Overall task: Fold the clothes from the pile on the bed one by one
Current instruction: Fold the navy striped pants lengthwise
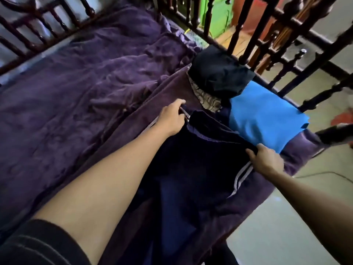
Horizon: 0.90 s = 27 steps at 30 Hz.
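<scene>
Closest to the lens, a black sleeve with thin pale stripes (36, 245) is covering the upper part of the left arm, which is stretching out over the bed. Spreading beneath everything, the crumpled purple velvety bedspread (76, 104) is filling most of the view and is draping over the near edge of the mattress. Behind it and along the right side, the dark turned-wood bed rails (246, 31) are standing upright, and past them a pale tiled floor (277, 217) is showing, with a bright green panel (219, 14) in the far background.

On the bedspread, the dark navy track pants with white side stripes (191, 169) are lying lengthwise, their waistband lifted at the far end and their legs running toward the camera and over the bed's edge. Just beyond them, touching, a flat folded bright blue garment (261, 115) is resting by the rail, and a bunched black garment (219, 75) is sitting on its far end, with a patterned beige cloth (206, 98) peeking from under it.

The left hand (172, 119) is closing on the waistband's left corner at the stripe. The right hand (265, 159) is pinching the waistband's right corner, fingers curling over the cloth.
</scene>
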### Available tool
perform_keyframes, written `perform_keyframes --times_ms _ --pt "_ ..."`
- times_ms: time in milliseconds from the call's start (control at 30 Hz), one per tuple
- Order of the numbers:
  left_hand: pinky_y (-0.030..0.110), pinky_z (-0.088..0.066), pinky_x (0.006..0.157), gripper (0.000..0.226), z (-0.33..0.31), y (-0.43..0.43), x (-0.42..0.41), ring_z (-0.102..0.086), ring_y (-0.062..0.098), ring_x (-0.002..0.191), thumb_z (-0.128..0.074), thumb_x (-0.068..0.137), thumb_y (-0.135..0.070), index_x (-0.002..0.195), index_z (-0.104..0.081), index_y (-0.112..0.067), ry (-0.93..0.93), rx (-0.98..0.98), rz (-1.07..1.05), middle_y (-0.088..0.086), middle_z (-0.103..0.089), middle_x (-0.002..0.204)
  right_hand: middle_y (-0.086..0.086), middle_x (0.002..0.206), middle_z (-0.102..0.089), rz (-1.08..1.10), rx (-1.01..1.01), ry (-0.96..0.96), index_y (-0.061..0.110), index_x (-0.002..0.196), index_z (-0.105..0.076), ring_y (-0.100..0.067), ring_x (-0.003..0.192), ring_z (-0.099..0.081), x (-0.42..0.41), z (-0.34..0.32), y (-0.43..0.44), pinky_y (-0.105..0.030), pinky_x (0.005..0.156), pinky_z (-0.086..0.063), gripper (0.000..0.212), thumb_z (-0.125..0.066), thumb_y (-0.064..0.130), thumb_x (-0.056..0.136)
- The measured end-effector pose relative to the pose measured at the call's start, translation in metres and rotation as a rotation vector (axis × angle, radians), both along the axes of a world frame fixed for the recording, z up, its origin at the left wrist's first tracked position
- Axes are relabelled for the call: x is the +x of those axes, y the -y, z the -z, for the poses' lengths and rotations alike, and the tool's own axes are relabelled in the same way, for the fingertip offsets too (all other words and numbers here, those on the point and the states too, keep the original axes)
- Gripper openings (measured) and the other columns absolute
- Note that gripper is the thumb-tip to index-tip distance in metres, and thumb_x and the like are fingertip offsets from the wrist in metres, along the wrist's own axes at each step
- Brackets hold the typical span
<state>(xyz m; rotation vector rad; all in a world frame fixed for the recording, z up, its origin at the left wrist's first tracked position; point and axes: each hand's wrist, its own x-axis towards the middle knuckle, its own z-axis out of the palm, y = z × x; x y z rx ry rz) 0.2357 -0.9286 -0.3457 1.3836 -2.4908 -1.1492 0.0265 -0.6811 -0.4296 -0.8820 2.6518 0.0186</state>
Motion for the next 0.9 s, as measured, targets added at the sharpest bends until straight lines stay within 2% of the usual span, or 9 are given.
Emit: perform_keyframes --times_ms 33,100,200,267,367,500,667,800,900 --pt "0.035 -0.036 0.107 0.053 0.013 0.003 -0.01 -0.046 0.029 0.13 -0.052 0.091 -0.007 0.143 -0.04 -0.013 -0.02 0.065 -0.005 0.012 -0.05 0.141 -0.02 0.101 -0.065 -0.007 0.03 0.0 0.014 0.089 -0.05 -0.04 0.095 -0.061 -0.012 0.009 0.003 -0.04 0.07 -0.041 0.04 -0.047 0.054 0.093" --pt "0.038 -0.032 0.112 0.065 0.037 0.007 -0.019 -0.04 0.028 0.135 -0.056 0.091 -0.007 0.149 -0.028 -0.012 -0.05 0.173 -0.071 0.01 -0.037 0.151 -0.019 0.1 -0.065 -0.027 0.08 -0.013 0.014 0.091 -0.051 -0.039 0.094 -0.061 -0.03 0.019 0.007 -0.038 0.068 -0.038 0.035 -0.047 0.049 0.094" --pt "0.039 -0.037 0.108 0.064 0.062 0.006 0.008 -0.048 0.029 0.128 -0.06 0.088 -0.011 0.146 -0.034 -0.014 0.007 0.24 -0.235 0.01 -0.043 0.147 -0.014 0.104 -0.063 -0.187 0.067 -0.087 0.015 0.101 -0.056 -0.035 0.101 -0.055 -0.034 0.019 0.017 -0.038 0.064 -0.038 0.02 -0.053 0.033 0.091" --pt "0.034 -0.042 0.103 0.055 0.069 -0.005 0.043 -0.054 0.027 0.119 -0.062 0.087 -0.013 0.139 -0.045 -0.013 0.057 0.28 -0.345 0.01 -0.051 0.139 -0.012 0.107 -0.06 -0.366 0.017 -0.078 0.015 0.111 -0.061 -0.035 0.106 -0.051 -0.018 0.012 0.032 -0.041 0.066 -0.045 0.027 -0.061 0.025 0.086" --pt "0.029 -0.042 0.096 0.042 0.07 -0.029 0.111 -0.058 0.025 0.114 -0.064 0.086 -0.013 0.127 -0.056 -0.01 0.164 0.302 -0.479 0.012 -0.061 0.126 -0.009 0.111 -0.06 -0.567 -0.03 0.007 0.017 0.116 -0.062 -0.034 0.107 -0.052 0.025 0.0 0.067 -0.041 0.07 -0.05 0.033 -0.063 0.024 0.083" --pt "0.03 -0.045 0.091 0.032 0.065 -0.068 0.212 -0.061 0.026 0.107 -0.061 0.089 -0.016 0.121 -0.06 -0.011 0.32 0.334 -0.683 0.011 -0.066 0.117 0.001 0.122 -0.055 -0.77 0.005 0.142 0.025 0.127 -0.052 -0.024 0.117 -0.047 0.097 -0.004 0.12 -0.036 0.076 -0.049 0.037 -0.051 0.029 0.091" --pt "0.031 -0.048 0.087 0.028 0.068 -0.128 0.33 -0.062 0.026 0.101 -0.06 0.091 -0.016 0.119 -0.061 -0.01 0.396 0.389 -0.959 0.007 -0.068 0.106 -0.004 0.123 -0.054 -0.97 0.156 0.221 0.019 0.121 -0.052 -0.027 0.118 -0.049 0.184 0.014 0.159 -0.037 0.081 -0.046 0.03 -0.048 0.026 0.092" --pt "0.032 -0.046 0.093 0.032 0.087 -0.163 0.415 -0.059 0.029 0.11 -0.06 0.091 -0.018 0.122 -0.06 -0.01 0.504 0.37 -1.07 0.011 -0.063 0.121 -0.004 0.129 -0.053 -1.099 0.192 0.195 0.023 0.13 -0.049 -0.027 0.121 -0.049 0.244 0.041 0.17 -0.039 0.084 -0.047 0.037 -0.049 0.028 0.093" --pt "0.035 -0.048 0.093 0.038 0.112 -0.176 0.472 -0.057 0.029 0.112 -0.056 0.093 -0.02 0.13 -0.054 -0.012 0.516 0.355 -1.163 0.013 -0.058 0.128 -0.001 0.136 -0.049 -1.158 0.176 0.178 0.027 0.139 -0.044 -0.026 0.123 -0.047 0.291 0.06 0.172 -0.039 0.084 -0.047 0.048 -0.052 0.031 0.092"
